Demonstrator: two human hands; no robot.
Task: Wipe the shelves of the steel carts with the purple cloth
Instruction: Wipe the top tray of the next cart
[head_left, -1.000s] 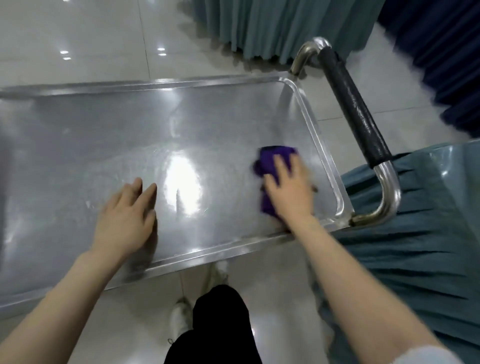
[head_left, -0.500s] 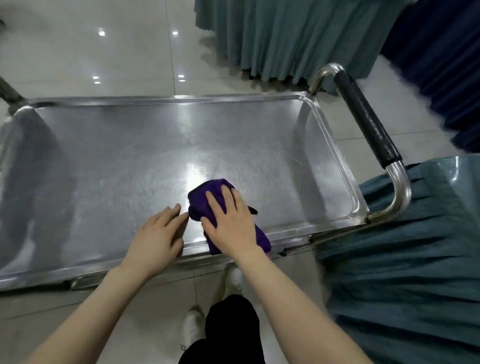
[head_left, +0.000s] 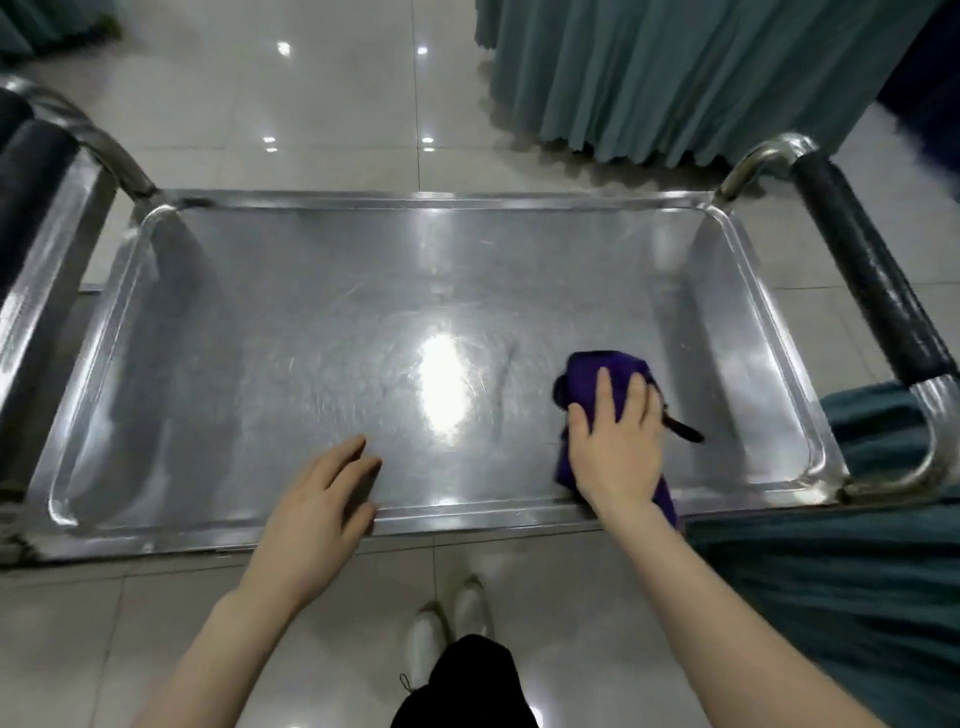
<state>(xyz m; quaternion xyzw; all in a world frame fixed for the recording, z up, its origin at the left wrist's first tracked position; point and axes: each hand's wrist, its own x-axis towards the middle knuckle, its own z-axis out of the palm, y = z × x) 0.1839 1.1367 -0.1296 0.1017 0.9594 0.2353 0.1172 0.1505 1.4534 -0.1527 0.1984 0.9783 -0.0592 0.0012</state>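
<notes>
Since the frame half a second back, the right hand (head_left: 615, 441) and the purple cloth (head_left: 597, 374) have travelled from the near middle of the shelf toward its right end, and the gap to the left hand (head_left: 324, 493) has widened from almost touching to well apart; the view has also shifted so both cart handles show. Right hand: palm down, fingers spread and nearly flat, pressing the cloth onto the steel shelf (head_left: 311, 322) rather than gripping it. Cloth is bunched; part sticks out beyond the fingertips, part runs under the palm and out past the wrist over the near rim. A thin dark strip (head_left: 683, 428), identity unclear, pokes out to the right of the hand. Left hand: palm down, fingers loosely extended and together, holding nothing, resting on the shelf at the near rim; whether the palm bears weight cannot be told. A bright ceiling-light reflection (head_left: 441, 384) lies on the shelf between the two hands, slightly beyond them. Black-padded handle (head_left: 862, 275) stands to the right of the right hand, past the shelf edge; a second dark handle (head_left: 31, 161) is far left of the left hand. Teal fabric (head_left: 857, 597) lies beside the right forearm. White shoes (head_left: 447, 623) on the tiled floor (head_left: 260, 104) below both wrists.
</notes>
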